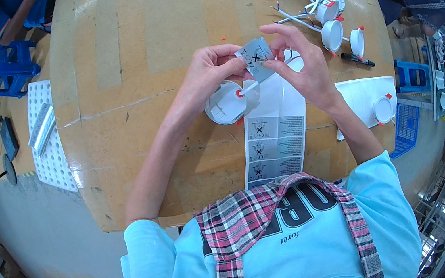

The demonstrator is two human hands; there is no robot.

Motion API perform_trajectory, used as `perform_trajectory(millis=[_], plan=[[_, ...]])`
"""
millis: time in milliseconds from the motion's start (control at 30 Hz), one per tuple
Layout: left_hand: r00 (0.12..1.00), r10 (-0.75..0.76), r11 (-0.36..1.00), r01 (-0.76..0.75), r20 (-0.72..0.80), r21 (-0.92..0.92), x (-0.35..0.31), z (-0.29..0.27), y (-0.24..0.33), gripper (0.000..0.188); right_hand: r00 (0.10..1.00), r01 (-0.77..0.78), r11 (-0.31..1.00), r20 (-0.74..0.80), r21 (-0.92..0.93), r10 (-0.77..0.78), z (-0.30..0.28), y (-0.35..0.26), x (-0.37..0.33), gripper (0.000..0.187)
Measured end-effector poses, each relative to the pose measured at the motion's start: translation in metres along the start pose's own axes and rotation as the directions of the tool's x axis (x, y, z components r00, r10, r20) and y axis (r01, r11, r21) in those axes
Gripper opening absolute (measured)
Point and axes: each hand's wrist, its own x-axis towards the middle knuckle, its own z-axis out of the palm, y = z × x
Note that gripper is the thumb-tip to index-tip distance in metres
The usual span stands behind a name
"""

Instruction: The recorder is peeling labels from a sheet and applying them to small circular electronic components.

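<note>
Over the table, my left hand (209,74) and my right hand (304,68) are both closed, pinching a small silver-grey printed label (256,55) by its two sides. Just below my left hand lies a round white downlight (223,105), its white cable leading from a red grommet up under the label. A strip of the same grey printed labels (275,145) on white backing runs from beneath my hands toward my body. The cable's far end is partly hidden behind the label and my right hand.
Several white downlights (331,34) with red clips and cables lie at the far right, near a black marker (358,60). Another downlight (382,110) rests on white sheets (355,96). A perforated white board (49,152) and blue stool (13,67) are left; a blue basket (405,130) is right.
</note>
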Motion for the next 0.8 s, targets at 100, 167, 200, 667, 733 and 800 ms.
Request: perform_trajectory(millis=[100, 167, 200, 667, 733, 800], plan=[[0.998, -0.056, 0.998, 0.057, 0.034, -0.028, 0.001, -0.005, -0.002, 0.027, 1.0, -0.017, 1.0, 0.024, -0.002, 0.017, 0.0, 0.0, 0.0, 0.05], [0.994, -0.088, 0.995, 0.091, 0.068, -0.049, 0.001, -0.008, -0.003, 0.027, 1.0, 0.014, 1.0, 0.014, 0.027, -0.014, 0.0, 0.003, -0.002, 0.051], [0.995, -0.085, 0.994, 0.088, 0.061, -0.057, 0.001, -0.009, -0.003, 0.027, 1.0, 0.015, 1.0, 0.024, 0.027, -0.016, 0.0, 0.005, -0.002, 0.051], [0.996, -0.088, 0.995, 0.088, 0.0, -0.053, 0.002, -0.003, -0.003, 0.027, 0.989, -0.051, 0.992, 0.146, 0.115, 0.034, -0.004, 0.009, 0.009, 0.051], [0.997, -0.082, 0.994, 0.082, -0.004, -0.076, 0.003, -0.004, -0.004, 0.026, 0.986, -0.075, 0.989, 0.159, 0.129, 0.054, -0.004, 0.01, 0.01, 0.052], [0.997, -0.077, 0.992, 0.076, -0.01, -0.1, 0.002, -0.004, -0.005, 0.026, 0.982, -0.1, 0.985, 0.175, 0.143, 0.074, -0.004, 0.011, 0.011, 0.052]])
